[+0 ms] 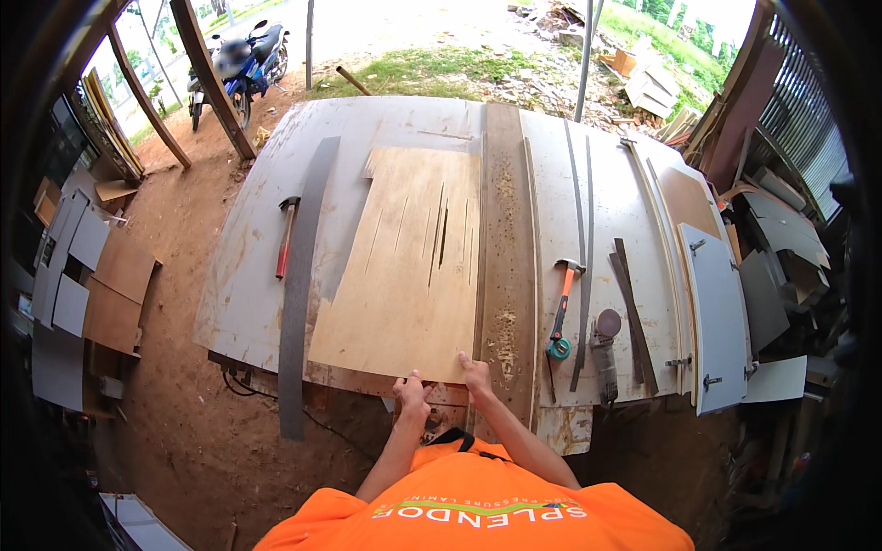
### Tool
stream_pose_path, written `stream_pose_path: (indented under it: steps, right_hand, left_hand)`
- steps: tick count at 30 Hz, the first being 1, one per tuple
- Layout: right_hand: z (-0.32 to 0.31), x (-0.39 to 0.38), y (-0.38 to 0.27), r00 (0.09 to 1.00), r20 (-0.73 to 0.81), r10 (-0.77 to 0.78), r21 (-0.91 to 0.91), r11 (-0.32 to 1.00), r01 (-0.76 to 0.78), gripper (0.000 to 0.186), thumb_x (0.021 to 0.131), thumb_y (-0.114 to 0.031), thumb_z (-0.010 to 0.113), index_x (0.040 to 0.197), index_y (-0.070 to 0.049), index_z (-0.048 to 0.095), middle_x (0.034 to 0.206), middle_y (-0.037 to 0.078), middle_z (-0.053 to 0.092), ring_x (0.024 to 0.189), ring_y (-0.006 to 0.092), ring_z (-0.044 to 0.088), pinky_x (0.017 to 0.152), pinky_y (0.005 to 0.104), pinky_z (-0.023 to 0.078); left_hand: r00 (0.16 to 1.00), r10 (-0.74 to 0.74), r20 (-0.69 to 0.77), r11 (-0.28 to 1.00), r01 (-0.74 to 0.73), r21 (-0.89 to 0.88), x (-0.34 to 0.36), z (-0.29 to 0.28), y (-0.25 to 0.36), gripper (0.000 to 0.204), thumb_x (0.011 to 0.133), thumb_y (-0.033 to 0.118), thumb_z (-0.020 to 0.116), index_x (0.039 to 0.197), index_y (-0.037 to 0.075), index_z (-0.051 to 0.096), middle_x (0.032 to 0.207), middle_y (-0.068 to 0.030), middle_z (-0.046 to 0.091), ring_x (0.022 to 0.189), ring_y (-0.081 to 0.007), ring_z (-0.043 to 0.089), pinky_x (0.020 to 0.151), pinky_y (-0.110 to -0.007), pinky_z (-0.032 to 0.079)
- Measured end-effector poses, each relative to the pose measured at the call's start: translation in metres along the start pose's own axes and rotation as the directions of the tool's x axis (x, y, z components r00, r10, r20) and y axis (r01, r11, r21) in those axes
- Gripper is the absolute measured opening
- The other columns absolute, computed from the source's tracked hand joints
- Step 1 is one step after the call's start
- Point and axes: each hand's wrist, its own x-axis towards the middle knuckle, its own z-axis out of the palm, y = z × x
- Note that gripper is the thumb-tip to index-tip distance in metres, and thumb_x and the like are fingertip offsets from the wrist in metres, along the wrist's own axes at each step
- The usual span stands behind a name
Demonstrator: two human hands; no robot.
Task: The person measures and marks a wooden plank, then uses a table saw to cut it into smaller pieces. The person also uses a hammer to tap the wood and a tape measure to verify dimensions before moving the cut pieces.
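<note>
A thin plywood sheet [395,266] with long dark splits and a ragged left edge lies on the large white worktable [248,202]. At its near edge my left hand [413,395] is closed, thumb on top and the other fingers mostly hidden below. My right hand [476,379] pinches the same edge close to the near right corner. Against the sheet's right side runs a long brown board [507,239], worn and pitted. A dark grey strip [308,248] lies to the left, sticking out past the table's near edge.
Left on the table is a red-handled hammer [287,239]. To the right lie an orange-handled hammer [560,303], a teal tape measure [559,349], a grinder-like tool [605,358], dark strips [632,317] and a hinged grey panel [714,317]. Stacked panels [119,275] stand at far left.
</note>
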Motion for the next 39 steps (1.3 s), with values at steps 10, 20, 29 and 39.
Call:
stream_pose_path:
  steps: [10,20,29,39]
  right_hand:
    - [0.012,-0.014,-0.047,0.973,-0.199,-0.113,-0.179,0.981,0.077,0.044,0.100,-0.034,0.065,0.091,0.008,0.071,0.074,0.010,0.066,0.072,0.0180,0.059,0.069,0.0411,0.048]
    - [0.005,-0.003,-0.046,0.967,-0.252,-0.043,-0.234,0.972,-0.018,0.046,0.100,-0.039,0.063,0.089,0.006,0.069,0.078,0.017,0.068,0.078,0.0239,0.062,0.075,0.0458,0.049]
    - [0.004,0.008,-0.013,0.993,-0.115,0.015,-0.127,0.992,-0.030,0.050,0.099,-0.046,0.063,0.095,0.003,0.072,0.076,0.011,0.064,0.069,0.0238,0.063,0.052,0.0447,0.047]
    - [0.009,0.014,-0.047,0.989,-0.129,0.065,0.012,0.998,-0.064,0.044,0.102,-0.040,0.064,0.099,0.004,0.071,0.094,0.010,0.072,0.083,0.0181,0.062,0.077,0.0385,0.050]
  left_hand:
    - [1.000,0.017,0.023,0.999,-0.016,-0.040,0.008,0.018,0.004,0.013,0.101,0.004,0.053,0.112,-0.002,0.053,0.112,-0.0177,0.064,0.096,-0.0308,0.070,0.082,-0.048,0.066]
    - [0.996,0.032,0.080,0.999,-0.032,-0.004,0.008,0.018,0.003,0.012,0.101,0.004,0.055,0.112,-0.002,0.054,0.110,-0.0148,0.065,0.095,-0.0283,0.069,0.081,-0.046,0.066]
    - [0.984,0.068,0.166,0.997,-0.074,0.028,0.016,-0.010,0.000,0.008,0.102,0.006,0.057,0.108,0.000,0.059,0.108,-0.0123,0.067,0.094,-0.0250,0.069,0.081,-0.045,0.063]
    - [0.981,0.004,0.195,0.984,0.031,-0.178,0.033,0.003,0.004,0.013,0.097,0.011,0.068,0.096,0.006,0.056,0.103,-0.0125,0.068,0.091,-0.0299,0.071,0.081,-0.045,0.063]
